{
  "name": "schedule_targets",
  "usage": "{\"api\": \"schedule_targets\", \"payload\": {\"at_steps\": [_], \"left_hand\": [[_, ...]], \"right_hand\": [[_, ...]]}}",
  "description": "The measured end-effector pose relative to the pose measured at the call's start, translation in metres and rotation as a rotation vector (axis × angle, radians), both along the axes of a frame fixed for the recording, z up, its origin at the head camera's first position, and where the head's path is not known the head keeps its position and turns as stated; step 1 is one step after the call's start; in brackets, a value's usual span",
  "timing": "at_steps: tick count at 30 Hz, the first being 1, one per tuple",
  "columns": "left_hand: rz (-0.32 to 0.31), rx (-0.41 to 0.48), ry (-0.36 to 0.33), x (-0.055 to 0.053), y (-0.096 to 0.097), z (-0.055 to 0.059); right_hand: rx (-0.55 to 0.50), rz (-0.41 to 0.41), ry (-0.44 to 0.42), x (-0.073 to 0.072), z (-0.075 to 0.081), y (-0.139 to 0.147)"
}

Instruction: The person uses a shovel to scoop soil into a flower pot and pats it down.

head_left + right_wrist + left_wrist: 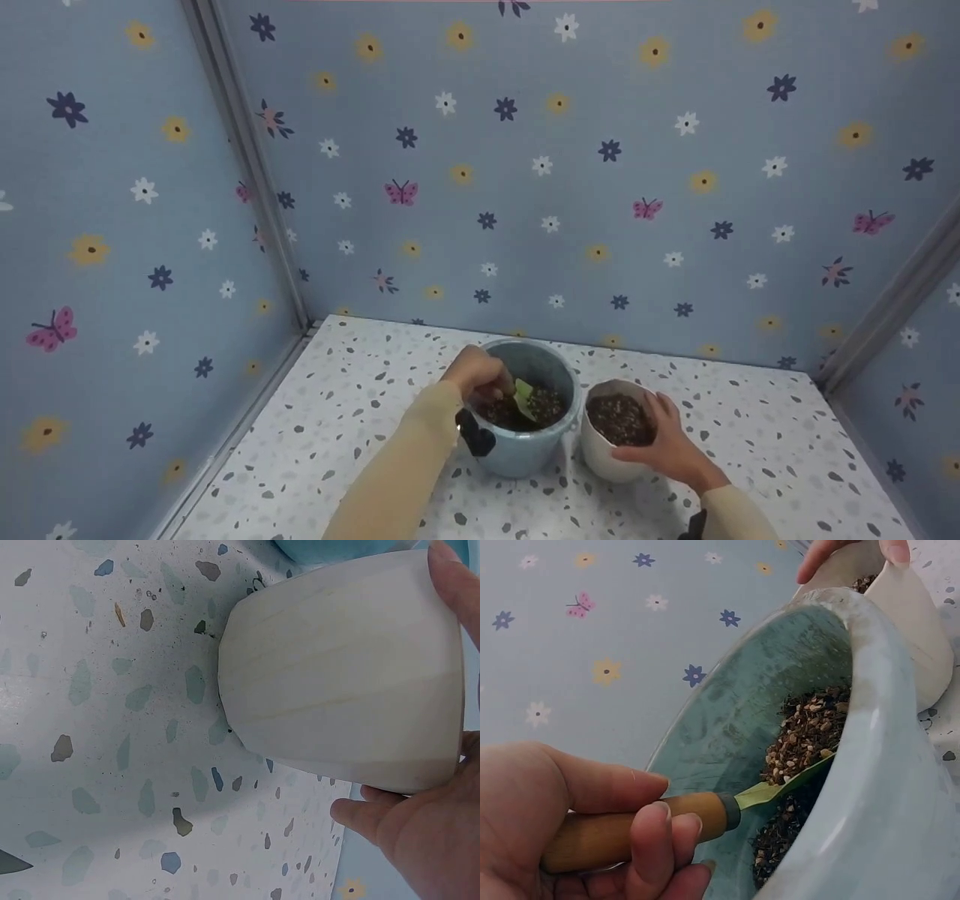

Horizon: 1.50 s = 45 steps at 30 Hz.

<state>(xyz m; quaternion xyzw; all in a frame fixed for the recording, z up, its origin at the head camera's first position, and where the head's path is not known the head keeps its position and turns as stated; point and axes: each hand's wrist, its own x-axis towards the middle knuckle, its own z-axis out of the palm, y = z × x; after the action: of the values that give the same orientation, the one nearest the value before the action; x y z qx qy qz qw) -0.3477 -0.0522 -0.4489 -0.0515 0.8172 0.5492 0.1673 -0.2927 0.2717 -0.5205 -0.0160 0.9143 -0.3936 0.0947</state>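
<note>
My left hand [480, 375] grips the wooden handle [637, 829] of a small trowel with a green blade [791, 784]. The blade is inside a large light-blue glazed pot [517, 454], loaded with dark, chunky potting soil [810, 727]. More soil lies beneath it in the pot. To the right stands a smaller white pot [345, 675], filled with soil [621, 420] to a little below its rim. My right hand [667, 442] holds that white pot by its upper right side, the thumb at the near rim and the fingers round the far side.
Both pots stand close together on a white speckled tabletop [360, 382]. Blue flowered panels [525, 225] rise behind and at both sides, with grey metal strips [247, 150] at the corners. A few crumbs lie near the white pot.
</note>
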Motion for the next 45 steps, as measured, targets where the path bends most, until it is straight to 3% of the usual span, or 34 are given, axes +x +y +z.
{"api": "schedule_targets", "payload": {"at_steps": [9,16,26,34,38,45], "left_hand": [[-0.049,-0.04,-0.005,0.003,-0.002,-0.007],[-0.099,-0.127,0.164,-0.004,-0.003,-0.01],[-0.109,-0.118,0.196,-0.001,-0.005,-0.012],[-0.146,-0.185,0.265,0.002,-0.002,-0.016],[-0.112,-0.169,0.243,0.003,-0.002,-0.015],[-0.014,-0.003,0.123,0.003,-0.007,-0.011]], "right_hand": [[-0.024,-0.008,-0.042,0.003,-0.004,0.0],[-0.025,0.002,-0.009,-0.002,-0.001,0.001],[-0.004,-0.015,-0.028,-0.002,0.0,-0.001],[-0.001,-0.018,-0.026,-0.001,0.002,0.001],[-0.009,-0.023,-0.031,-0.002,0.0,0.001],[-0.025,0.013,-0.015,-0.001,0.0,0.001]]}}
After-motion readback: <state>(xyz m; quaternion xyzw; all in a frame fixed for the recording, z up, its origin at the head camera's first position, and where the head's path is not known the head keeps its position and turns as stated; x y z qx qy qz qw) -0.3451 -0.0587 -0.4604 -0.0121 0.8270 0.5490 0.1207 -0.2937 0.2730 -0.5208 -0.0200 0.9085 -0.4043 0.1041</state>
